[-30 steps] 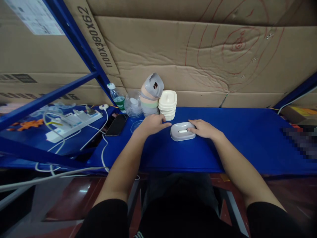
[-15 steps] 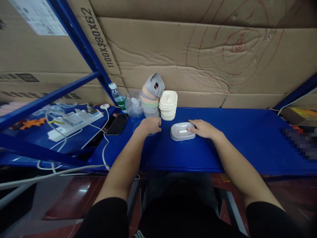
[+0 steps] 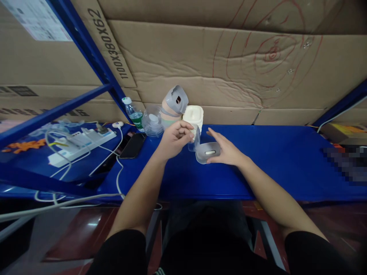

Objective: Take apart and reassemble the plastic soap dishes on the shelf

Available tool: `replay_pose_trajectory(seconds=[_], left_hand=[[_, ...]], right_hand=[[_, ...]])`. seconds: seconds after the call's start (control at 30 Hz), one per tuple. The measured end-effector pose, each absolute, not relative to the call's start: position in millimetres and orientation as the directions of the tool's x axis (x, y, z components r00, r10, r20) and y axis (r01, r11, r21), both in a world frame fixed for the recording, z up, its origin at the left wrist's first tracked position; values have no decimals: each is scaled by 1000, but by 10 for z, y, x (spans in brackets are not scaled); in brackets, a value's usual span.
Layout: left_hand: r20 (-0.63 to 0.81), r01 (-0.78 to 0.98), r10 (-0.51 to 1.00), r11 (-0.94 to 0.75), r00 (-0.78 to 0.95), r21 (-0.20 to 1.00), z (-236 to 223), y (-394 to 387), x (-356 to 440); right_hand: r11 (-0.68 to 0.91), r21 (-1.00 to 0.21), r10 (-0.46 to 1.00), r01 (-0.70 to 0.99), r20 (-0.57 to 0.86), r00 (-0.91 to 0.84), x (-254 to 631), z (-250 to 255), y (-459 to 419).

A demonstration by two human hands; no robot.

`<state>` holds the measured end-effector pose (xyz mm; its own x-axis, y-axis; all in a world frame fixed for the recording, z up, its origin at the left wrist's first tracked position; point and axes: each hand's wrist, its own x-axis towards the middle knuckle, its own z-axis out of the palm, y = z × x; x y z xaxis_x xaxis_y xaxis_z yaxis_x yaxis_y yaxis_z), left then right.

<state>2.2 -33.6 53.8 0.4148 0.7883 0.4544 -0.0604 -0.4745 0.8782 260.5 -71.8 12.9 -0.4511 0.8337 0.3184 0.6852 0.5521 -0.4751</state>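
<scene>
Pinching with thumb and fingertips, the left hand (image 3: 177,139) holds a clear plastic piece (image 3: 194,144) tipped nearly upright in the head view; its right hand (image 3: 228,151) counterpart is spread wide, thumb and fingers around the right end of a grey container (image 3: 202,151), whether pressing on it I cannot tell. That container sits on the blue table (image 3: 183,179), in front of the cream stack (image 3: 193,112). Such thin plastic would likely flex, so a light edge grip seems best, with slow wrist turns clear of the stack; a gentle right-hand brace should stop the container sliding.
</scene>
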Motion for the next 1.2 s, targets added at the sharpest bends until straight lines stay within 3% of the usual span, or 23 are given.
replay_pose_trajectory(seconds=[0.13, 0.3, 0.43, 0.57, 0.9, 1.07, 1.2], left_hand=[[470, -311, 743, -357, 477, 881, 484, -374, 148], [352, -333, 777, -194, 521, 923, 338, -198, 208], [162, -137, 765, -97, 623, 986, 259, -19, 103], [-9, 132, 703, -122, 711, 984, 144, 97, 55], [-107, 491, 728, -339, 678, 803, -84, 192, 85], [-156, 515, 701, -336, 696, 788, -58, 169, 88], [-114, 508, 696, -393, 709, 766, -25, 104, 132]], right_hand=[[565, -500, 821, 657, 417, -390, 2527, 133, -760], [508, -615, 859, 603, 409, -306, 2709, 111, -668], [472, -617, 882, 630, 333, -334, 2902, 150, -605], [479, -545, 875, 688, 237, -421, 3009, 104, -544], [488, -527, 854, 696, 124, -505, 3071, -129, -455], [488, -550, 846, 677, 108, -521, 3114, -144, -419], [461, -572, 849, 678, 62, -525, 3170, -190, -364]])
